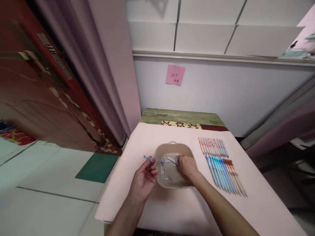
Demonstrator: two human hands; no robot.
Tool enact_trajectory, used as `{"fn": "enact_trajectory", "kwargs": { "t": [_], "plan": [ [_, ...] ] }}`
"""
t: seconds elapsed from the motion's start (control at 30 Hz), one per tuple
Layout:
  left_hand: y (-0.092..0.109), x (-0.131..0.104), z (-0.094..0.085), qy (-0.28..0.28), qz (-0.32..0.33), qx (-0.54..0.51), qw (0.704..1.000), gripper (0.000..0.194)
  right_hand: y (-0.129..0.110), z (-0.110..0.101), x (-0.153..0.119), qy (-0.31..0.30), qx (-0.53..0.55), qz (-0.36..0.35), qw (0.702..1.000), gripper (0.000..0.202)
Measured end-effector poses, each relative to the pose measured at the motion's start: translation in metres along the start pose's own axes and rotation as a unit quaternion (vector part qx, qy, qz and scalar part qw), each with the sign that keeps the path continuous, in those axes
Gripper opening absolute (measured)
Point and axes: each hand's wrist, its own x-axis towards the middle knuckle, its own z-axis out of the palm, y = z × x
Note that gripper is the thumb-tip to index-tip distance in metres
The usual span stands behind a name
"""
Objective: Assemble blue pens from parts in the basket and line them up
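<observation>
A beige plastic basin (169, 183) sits on the pink-covered table, with several small pen parts scattered on its floor, among them a blue piece (162, 162). Just left of its rim, my left hand (145, 178) pinches a short blue pen barrel (148, 159) between thumb and fingers, palm turned up. Inside the basin, on its right side, my right hand (188, 167) is closed round a slim whitish pen part (173, 160) that points to the left. The fingertips of that hand are partly hidden.
Right of the basin lie a row of assembled pens (222, 173) with blue and brown tops and, behind it, a row of patterned pen barrels (213, 147). A pink note (175, 75) is stuck on the wall. A reddish door (49, 82) stands at left.
</observation>
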Motion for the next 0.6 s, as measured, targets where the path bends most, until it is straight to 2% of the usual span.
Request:
{"fn": "enact_trajectory", "kwargs": {
  "t": [0.07,0.17,0.33,0.43,0.6],
  "plan": [
    [0.0,0.002,-0.002,0.0,-0.002,0.004,1.0,0.009,0.001,-0.005,-0.003,0.005,-0.004,-0.004,1.0,0.02],
    [0.0,0.005,-0.005,0.013,-0.005,0.009,1.0,0.009,-0.001,-0.023,-0.017,0.037,0.027,-0.018,0.999,0.018],
    [-0.001,0.011,-0.004,0.015,0.003,0.007,1.0,0.009,-0.017,-0.052,-0.061,0.139,0.236,-0.091,0.958,0.008],
    [-0.004,0.011,-0.001,0.006,-0.001,0.003,1.0,0.008,-0.025,-0.053,-0.077,0.178,0.264,-0.123,0.94,0.01],
    [-0.01,0.005,0.004,0.026,0.026,0.022,0.999,0.008,-0.026,-0.046,-0.079,0.204,0.231,-0.115,0.944,0.011]
  ]
}}
